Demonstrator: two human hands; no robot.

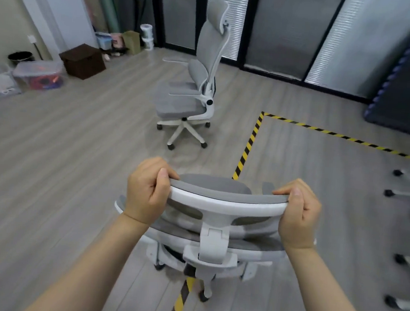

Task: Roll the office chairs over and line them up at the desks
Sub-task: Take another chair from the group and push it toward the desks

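Right below me stands a grey-and-white office chair, seen from behind and above. Both hands grip its headrest [227, 200]: my left hand [147, 190] is closed over the left end, my right hand [298, 214] over the right end. Its seat and wheeled base are mostly hidden under the headrest. A second grey office chair [196, 81] stands free in the middle of the floor ahead, its seat facing left. No desk is in view.
Yellow-black tape [249, 144] marks a corner on the wooden floor, running under my chair. Bases and castors of other chairs [407, 193] show at the right edge. A brown box [82, 61], a plastic bin [39, 75] and clutter line the left wall. Glass partitions stand behind.
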